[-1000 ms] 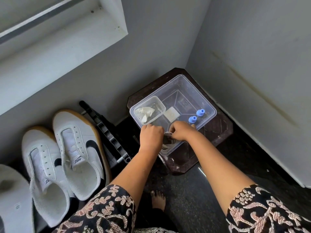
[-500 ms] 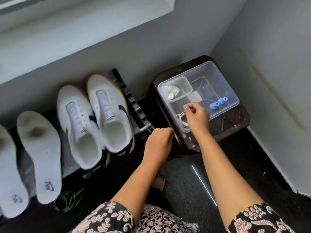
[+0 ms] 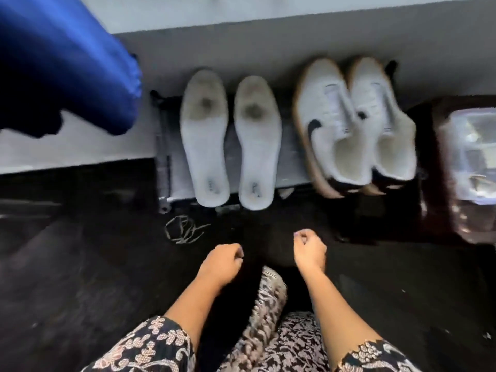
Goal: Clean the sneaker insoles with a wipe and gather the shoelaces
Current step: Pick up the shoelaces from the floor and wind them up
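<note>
the person's left hand (image 3: 222,261) hangs over the dark floor (image 3: 80,277) with its fingers loosely curled and nothing in it. the right hand (image 3: 310,249) hovers just beside it, fingers curled in and thumb against the fingertips; the blur makes it impossible to tell whether anything small is pinched there. a loose tangle of shoelaces (image 3: 183,229) lies on the floor ahead and to the left of the left hand, apart from both hands. beyond it two white insoles (image 3: 205,138) (image 3: 257,143) lie side by side, each with a dark smudge near the toe end, on a low grey rack (image 3: 290,157) by the wall. to their right stand the two white sneakers (image 3: 330,127) (image 3: 383,122), touching. a clear plastic box (image 3: 472,170) sits on a dark brown stool (image 3: 429,157) at the far right. blue fabric (image 3: 67,63) fills the upper left corner.
</note>
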A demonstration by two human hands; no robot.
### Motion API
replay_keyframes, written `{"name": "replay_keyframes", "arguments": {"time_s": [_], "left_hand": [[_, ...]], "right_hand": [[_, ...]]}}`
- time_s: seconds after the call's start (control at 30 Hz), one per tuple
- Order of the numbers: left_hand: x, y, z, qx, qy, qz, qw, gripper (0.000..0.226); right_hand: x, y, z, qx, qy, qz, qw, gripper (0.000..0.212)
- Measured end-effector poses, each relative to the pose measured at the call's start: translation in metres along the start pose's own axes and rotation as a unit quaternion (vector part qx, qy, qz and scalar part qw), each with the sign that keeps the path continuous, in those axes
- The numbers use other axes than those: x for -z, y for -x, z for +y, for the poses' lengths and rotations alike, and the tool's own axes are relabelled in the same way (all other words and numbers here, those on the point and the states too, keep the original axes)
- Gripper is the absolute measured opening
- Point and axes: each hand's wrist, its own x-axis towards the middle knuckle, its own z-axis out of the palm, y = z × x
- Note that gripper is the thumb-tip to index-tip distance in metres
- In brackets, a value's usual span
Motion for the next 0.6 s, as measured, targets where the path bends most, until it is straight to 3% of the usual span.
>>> {"name": "replay_keyframes", "arguments": {"time_s": [0.13, 0.27, 0.43, 0.6], "left_hand": [[0.023, 0.029, -0.123, 0.134, 0.046, 0.009, 0.99, 0.014], [0.023, 0.038, -0.203, 0.222, 0.104, 0.043, 0.969, 0.011], [-0.006, 0.002, -0.264, 0.257, 0.194, 0.096, 0.942, 0.015], [-0.056, -0.066, -0.31, 0.236, 0.242, 0.132, 0.932, 0.025]], "right_hand": [[-0.1, 0.045, -0.034, 0.084, 0.112, -0.172, 0.975, 0.017], [-0.182, 0.066, -0.056, 0.145, 0.194, -0.276, 0.93, 0.017], [-0.269, 0.051, -0.061, 0.209, 0.275, -0.334, 0.877, 0.016], [-0.358, 0.003, -0.046, 0.269, 0.315, -0.306, 0.857, 0.017]]}}
